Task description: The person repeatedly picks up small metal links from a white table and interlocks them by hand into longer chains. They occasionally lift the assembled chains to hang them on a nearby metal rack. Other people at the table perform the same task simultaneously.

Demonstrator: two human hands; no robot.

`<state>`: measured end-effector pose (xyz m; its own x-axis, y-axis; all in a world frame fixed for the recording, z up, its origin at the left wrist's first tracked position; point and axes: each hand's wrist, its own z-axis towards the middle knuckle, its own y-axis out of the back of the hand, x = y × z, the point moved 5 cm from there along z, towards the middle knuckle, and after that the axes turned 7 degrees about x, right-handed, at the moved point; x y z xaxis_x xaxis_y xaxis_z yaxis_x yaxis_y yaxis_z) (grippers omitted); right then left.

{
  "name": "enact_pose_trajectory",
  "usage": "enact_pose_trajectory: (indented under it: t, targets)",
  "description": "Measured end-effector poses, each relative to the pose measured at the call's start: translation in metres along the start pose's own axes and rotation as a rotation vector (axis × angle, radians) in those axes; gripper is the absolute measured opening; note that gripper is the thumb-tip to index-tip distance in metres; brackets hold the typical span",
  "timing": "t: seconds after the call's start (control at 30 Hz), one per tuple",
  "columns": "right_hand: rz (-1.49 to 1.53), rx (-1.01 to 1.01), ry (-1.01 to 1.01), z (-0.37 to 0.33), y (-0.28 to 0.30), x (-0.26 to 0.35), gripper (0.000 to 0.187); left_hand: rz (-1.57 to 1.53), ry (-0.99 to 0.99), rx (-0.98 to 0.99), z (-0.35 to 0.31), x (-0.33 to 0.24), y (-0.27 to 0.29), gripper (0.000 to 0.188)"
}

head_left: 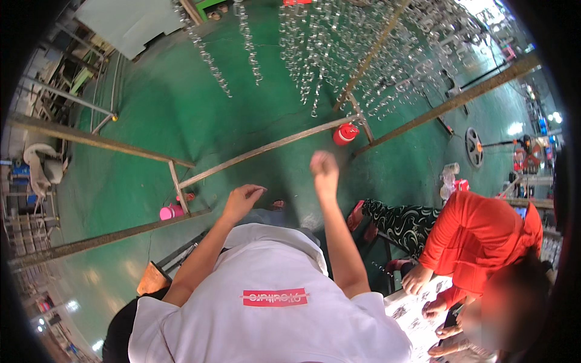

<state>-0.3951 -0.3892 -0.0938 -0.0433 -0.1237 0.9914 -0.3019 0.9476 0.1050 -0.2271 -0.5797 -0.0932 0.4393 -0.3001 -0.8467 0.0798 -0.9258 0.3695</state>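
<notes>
In front of my white shirt, my left hand point(243, 202) is held up over my lap with its fingers bent toward the thumb. It looks closed in a pinch; whatever it may hold is too small to see. My right hand point(325, 169) is raised farther forward, its fingers curled in and slightly blurred, and anything inside them cannot be made out. Beyond both hands runs the bar of a metal frame point(266, 151). Strands of linked shiny metal pieces point(311, 66) hang past that bar, thickest toward the far right.
A red round container point(345, 134) stands by the frame's right corner, a pink one point(171, 211) by its left. Close on my right, a person in a red top point(478, 242) bends over with hands low. A wheel point(474, 147) and a fan point(531, 155) are farther right.
</notes>
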Motion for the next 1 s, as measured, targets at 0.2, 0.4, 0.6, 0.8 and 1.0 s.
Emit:
enact_pose_trajectory:
  t: [0.2, 0.4, 0.6, 0.8, 1.0]
  targets:
    - [-0.423, 0.341, -0.625, -0.135, 0.034, -0.169, 0.024, 0.035, -0.096, 0.28, 0.024, -0.017, -0.038, 0.019]
    - [-0.294, -0.255, -0.554, -0.19, 0.1, -0.134, 0.02, 0.243, -0.387, 0.774, 0.037, -0.079, -0.135, 0.017]
    - [-0.068, -0.893, -0.49, -0.316, 0.161, -0.069, 0.016, 0.522, -0.656, 1.354, -0.017, -0.119, -0.258, 0.016]
    - [-0.033, -1.513, -0.528, -0.505, 0.166, -0.039, 0.014, 0.657, -0.919, 1.699, -0.108, -0.126, -0.346, 0.017]
    - [-0.257, -1.947, -1.117, -0.7, 0.114, -0.053, 0.018, 0.702, -0.913, 1.865, -0.19, -0.112, -0.414, 0.016]
